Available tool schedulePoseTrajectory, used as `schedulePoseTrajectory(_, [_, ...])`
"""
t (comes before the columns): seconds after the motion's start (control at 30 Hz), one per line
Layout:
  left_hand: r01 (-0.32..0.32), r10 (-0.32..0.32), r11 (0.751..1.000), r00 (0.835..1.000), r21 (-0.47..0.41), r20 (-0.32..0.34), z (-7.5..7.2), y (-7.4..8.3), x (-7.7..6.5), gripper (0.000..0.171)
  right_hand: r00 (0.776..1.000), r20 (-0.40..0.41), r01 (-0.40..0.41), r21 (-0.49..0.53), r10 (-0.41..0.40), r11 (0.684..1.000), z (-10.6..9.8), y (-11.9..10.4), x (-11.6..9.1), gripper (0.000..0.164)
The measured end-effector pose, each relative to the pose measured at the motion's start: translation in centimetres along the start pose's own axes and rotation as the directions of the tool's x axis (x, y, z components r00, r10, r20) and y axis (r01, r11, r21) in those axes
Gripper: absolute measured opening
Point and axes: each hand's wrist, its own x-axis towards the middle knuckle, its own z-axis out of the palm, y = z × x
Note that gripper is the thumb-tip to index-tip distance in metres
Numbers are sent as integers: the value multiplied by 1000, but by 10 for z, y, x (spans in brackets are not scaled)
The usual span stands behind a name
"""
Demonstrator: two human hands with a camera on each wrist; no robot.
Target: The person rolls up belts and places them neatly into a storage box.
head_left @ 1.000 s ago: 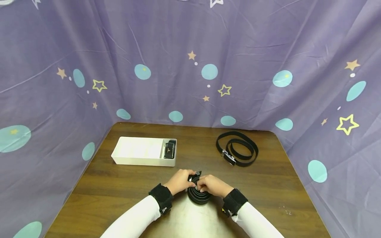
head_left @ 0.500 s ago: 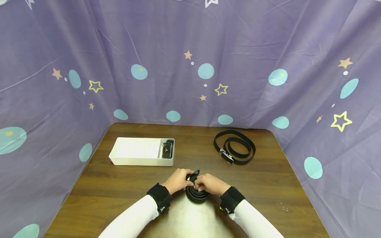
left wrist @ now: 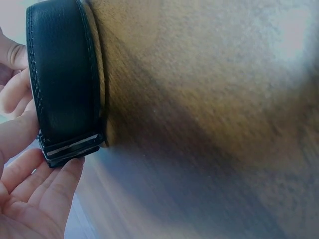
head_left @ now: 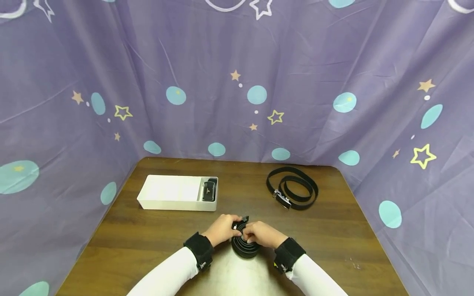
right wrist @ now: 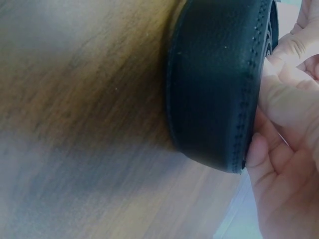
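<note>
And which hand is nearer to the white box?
Left. The left hand is just off the front right corner of the white box; the right hand is farther to the right.

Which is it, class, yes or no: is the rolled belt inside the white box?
No: in the head view, the rolled belt is between the left hand and the right hand, outside the white box.

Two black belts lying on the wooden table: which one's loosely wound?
The wide-looped black belt at back right, untouched; the left hand and right hand hold the tightly coiled black leather belt.
</note>
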Motion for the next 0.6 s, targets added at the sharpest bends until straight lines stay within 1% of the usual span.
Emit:
schedulePoseTrajectory(0.17, [0, 0, 1000, 1000, 4, -6, 3, -1, 0, 46, 1000, -15, -1, 8, 1, 1000, 3, 1, -2, 16])
schedulePoseTrajectory(0.23, [-13, 14, 999, 1000, 52, -28, 5, 0, -1, 46, 1000, -13, -2, 9, 2, 1000, 3, 1, -2, 16])
schedulePoseTrajectory(0.3, [-19, 25, 992, 999, 125, -45, 5, 3, -2, 46, 1000, -16, 5, 11, -5, 1000, 4, 2, -2, 15])
schedulePoseTrajectory(0.33, [-26, 36, 985, 998, 170, -56, 5, 5, -3, 46, 1000, -17, 5, 13, -5, 1000, 4, 2, -2, 15])
schedulePoseTrajectory(0.4, [-37, 60, 963, 995, 267, -81, 5, 10, -5, 47, 1000, -22, 7, 16, -7, 1000, 5, 3, -2, 16])
schedulePoseTrajectory(0.43, [-34, 64, 954, 994, 296, -90, 4, 12, -5, 47, 1000, -25, 5, 20, -5, 1000, 5, 3, -2, 16])
schedulePoseTrajectory(0.47, [-33, 67, 948, 993, 318, -99, 5, 13, -6, 48, 999, -34, 6, 22, -6, 1000, 5, 3, -2, 16])
schedulePoseTrajectory(0.53, [-32, 80, 937, 989, 348, -127, 6, 15, -8, 46, 999, -45, -17, 53, 20, 998, 6, 3, -2, 16])
schedulePoseTrajectory(0.6, [-20, 78, 937, 985, 349, -152, 7, 17, -10, 39, 997, -59, -41, 102, 48, 994, 6, 3, -3, 18])
